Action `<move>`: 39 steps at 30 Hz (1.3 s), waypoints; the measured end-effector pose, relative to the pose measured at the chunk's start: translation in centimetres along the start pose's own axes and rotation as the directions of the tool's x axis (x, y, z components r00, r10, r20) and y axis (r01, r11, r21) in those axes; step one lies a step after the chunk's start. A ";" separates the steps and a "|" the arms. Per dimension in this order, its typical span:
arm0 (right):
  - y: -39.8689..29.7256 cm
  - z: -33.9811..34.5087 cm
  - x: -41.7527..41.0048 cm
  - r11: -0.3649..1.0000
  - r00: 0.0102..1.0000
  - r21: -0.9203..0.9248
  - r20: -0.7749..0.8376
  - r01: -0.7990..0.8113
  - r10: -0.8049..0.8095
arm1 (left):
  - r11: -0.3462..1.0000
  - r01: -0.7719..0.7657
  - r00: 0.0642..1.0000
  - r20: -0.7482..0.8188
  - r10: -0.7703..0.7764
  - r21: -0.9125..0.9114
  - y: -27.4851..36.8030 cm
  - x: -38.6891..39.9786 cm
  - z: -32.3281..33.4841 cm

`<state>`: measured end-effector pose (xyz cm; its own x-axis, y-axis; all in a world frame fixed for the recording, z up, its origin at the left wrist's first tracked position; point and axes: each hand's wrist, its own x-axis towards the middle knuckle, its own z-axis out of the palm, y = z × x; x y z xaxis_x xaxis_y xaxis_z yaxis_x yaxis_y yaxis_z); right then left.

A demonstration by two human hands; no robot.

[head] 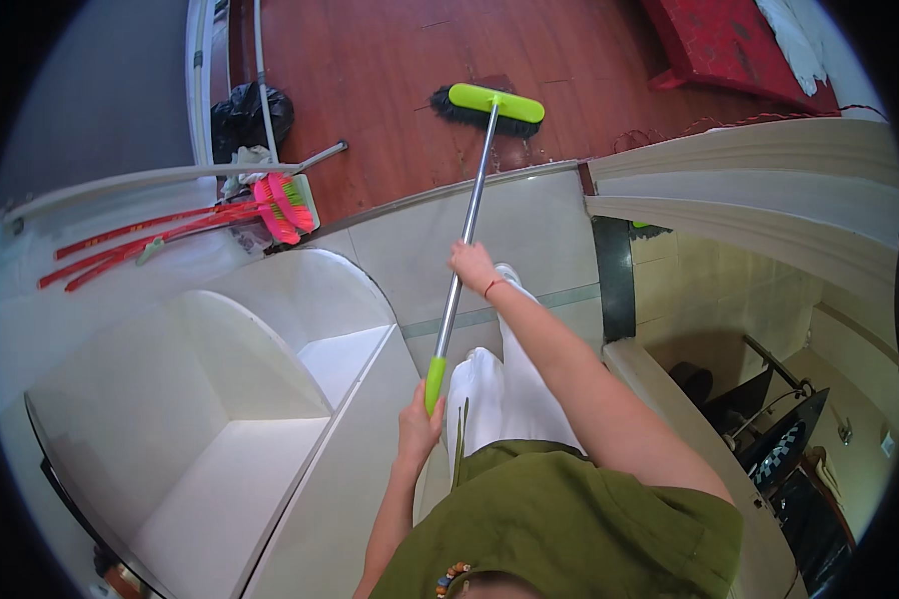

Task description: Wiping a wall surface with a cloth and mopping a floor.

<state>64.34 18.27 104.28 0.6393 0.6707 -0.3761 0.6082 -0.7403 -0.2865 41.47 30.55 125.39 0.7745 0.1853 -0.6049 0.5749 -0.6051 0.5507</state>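
Note:
A broom with a bright green head (497, 102) and dark bristles rests on the reddish-brown wood floor (389, 97), just beyond the pale tiles. Its silver metal pole (473, 202) runs back towards me and ends in a green grip. Around that grip, close to my body, my left hand (420, 427) is closed. Farther up, about the middle of the pole, my right hand (472, 263) holds the metal, with a red cord on the wrist. Under the broom head a darker patch of floor shows.
White curved shelves (270, 449) stand close on my left. Beyond them lie pink brooms (281, 210) with red handles and a black plastic bag (255, 120). At right are a moulded door frame (749, 165), a red piece of furniture (734, 45) and thin red wires (708, 123).

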 end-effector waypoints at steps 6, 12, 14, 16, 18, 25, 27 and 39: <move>11.9 -4.7 3.2 0.971 0.969 0.145 -0.133 -0.190 0.209 | 0.999 -0.029 0.999 0.041 0.030 -0.032 10.9 11.1 1.7; 12.2 -4.4 1.1 0.975 0.949 0.092 -0.228 -0.204 0.219 | 0.997 -0.044 0.998 0.058 0.040 0.063 11.0 9.6 2.8; 9.0 -3.0 -1.2 0.975 0.960 0.131 -0.195 -0.178 0.201 | 0.993 -0.037 0.997 0.067 0.029 0.112 9.2 6.2 1.6; 4.7 -1.9 -3.7 0.966 0.979 0.212 -0.106 -0.149 0.174 | 0.993 0.030 0.994 0.102 -0.041 0.112 7.4 1.9 -0.1; 0.7 -1.0 -6.2 0.951 0.992 0.295 -0.046 -0.095 0.114 | 0.983 0.128 0.979 0.142 -0.147 0.134 6.1 -2.1 -2.1; -1.1 -4.4 -6.5 0.942 0.994 0.335 0.102 0.007 -0.044 | 0.969 0.137 0.963 0.202 -0.179 0.206 5.6 -2.1 -7.1; 1.7 -5.3 -3.4 0.940 1.000 0.342 -0.011 -0.010 0.015 | 0.961 0.073 0.975 0.184 -0.125 0.266 6.6 1.8 -8.5; 17.2 -11.1 10.6 0.826 0.837 0.267 -0.103 -0.497 0.537 | 0.884 -0.367 0.916 0.281 0.287 0.291 16.1 26.9 -11.1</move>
<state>86.82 13.11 105.13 0.9103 0.1686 -0.3780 0.0590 -0.9568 -0.2847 74.52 34.40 124.41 0.7999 -0.2220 -0.5576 0.1473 -0.8281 0.5409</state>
